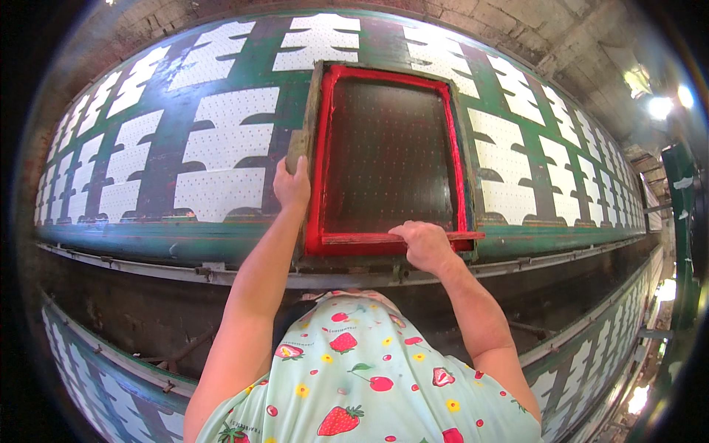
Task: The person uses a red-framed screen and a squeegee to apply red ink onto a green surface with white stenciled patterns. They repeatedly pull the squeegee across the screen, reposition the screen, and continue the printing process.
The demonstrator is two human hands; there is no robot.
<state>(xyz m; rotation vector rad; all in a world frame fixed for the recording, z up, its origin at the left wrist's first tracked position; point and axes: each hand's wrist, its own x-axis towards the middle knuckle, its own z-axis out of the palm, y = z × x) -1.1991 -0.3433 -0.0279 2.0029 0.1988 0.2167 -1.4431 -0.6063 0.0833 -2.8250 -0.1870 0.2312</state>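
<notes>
A screen-printing frame (388, 159) lies flat on the long green table before me, its dark mesh bordered by bright red ink or tape. My left hand (292, 184) grips the frame's left wooden edge, thumb up on top. Across the near end of the mesh lies a red-coated squeegee (354, 238), and my right hand (426, 246) is closed around it right of its middle. White cut fabric pieces (225, 155) with small dots are laid in rows left of the frame. More dotted white pieces (504, 166) lie on its right. Whatever is under the frame is hidden.
The green table (148, 238) curves away to both sides, with a metal rail (199, 273) along its near edge. Behind me another table (118, 384) holds more white pieces. A block wall (509, 22) stands beyond the far edge. Green metal uprights (678, 199) rise at right.
</notes>
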